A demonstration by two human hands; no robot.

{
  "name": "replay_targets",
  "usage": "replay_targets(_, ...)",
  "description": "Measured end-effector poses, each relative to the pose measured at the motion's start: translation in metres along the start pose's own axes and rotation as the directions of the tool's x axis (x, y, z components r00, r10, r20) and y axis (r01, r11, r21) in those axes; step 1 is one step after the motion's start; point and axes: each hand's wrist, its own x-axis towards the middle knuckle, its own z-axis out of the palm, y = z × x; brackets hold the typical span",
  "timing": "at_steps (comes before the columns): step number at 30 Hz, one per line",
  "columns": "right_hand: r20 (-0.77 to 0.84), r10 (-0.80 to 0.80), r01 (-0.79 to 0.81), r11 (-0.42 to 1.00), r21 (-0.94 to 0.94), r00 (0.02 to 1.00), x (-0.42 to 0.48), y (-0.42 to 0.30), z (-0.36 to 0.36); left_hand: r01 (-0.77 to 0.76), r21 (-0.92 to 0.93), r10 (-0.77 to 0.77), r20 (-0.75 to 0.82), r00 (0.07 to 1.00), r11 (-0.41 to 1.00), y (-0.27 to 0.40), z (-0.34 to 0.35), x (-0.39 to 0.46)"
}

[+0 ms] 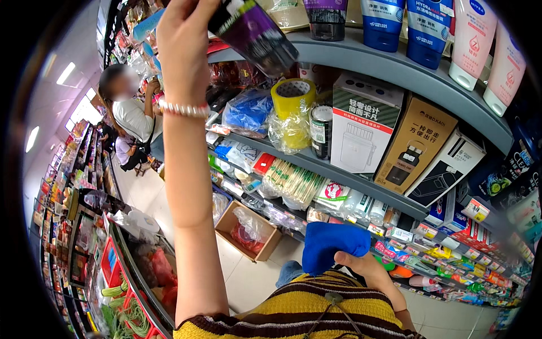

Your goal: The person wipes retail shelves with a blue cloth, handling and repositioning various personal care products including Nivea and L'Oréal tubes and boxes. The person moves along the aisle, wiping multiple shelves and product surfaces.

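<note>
My left hand [186, 25], with a beaded bracelet on the wrist, is raised at the top and grips a black and purple squeeze tube [258, 36], held tilted in front of the shelves. Low in front of my body, my right hand [360, 265] holds a folded blue cloth [332, 245], its thumb on the cloth. On the curved top shelf [381, 55] a similar purple and black tube [325, 19] stands cap down, beside blue tubes [382, 25] and pink Nivea tubes [473, 38].
Below are yellow tape rolls [292, 99], a black can [321, 131] and boxed cups [362, 127]. An open cardboard box [247, 233] sits on the floor. Red crates [135, 309] with green vegetables stand at the left. A person in a white top [131, 118] stands in the aisle, another low beside them.
</note>
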Motion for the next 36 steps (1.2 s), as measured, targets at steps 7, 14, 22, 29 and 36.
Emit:
replay_targets(7, -0.045, 0.078, -0.079, 0.997, -0.015, 0.996, -0.010, -0.003, 0.001, 0.019, 0.039, -0.030, 0.310, 0.950, 0.999, -0.026, 0.020, 0.074)
replay_targets(14, -0.115, 0.098, -0.102, 0.994, -0.030, 0.989, -0.017, 0.002, -0.001, -0.035, 0.210, -0.054, 0.404, 0.913, 0.977, -0.042, 0.028, 0.082)
replay_targets(22, -0.095, 0.088, -0.091, 0.995, -0.033, 0.992, -0.013, 0.005, -0.002, -0.139, 0.337, 0.008, 0.361, 0.932, 0.931, -0.041, 0.033, 0.079)
replay_targets(29, -0.045, 0.038, -0.041, 0.997, -0.072, 0.998, -0.012, 0.002, 0.002, -0.533, 0.591, 0.342, 0.411, 0.845, 0.606, -0.032, 0.039, 0.071)
replay_targets(36, -0.035, 0.022, -0.026, 0.992, -0.122, 0.999, -0.013, -0.001, 0.008, -0.533, 0.652, 0.276, 0.461, 0.843, 0.539, -0.018, 0.054, 0.070)
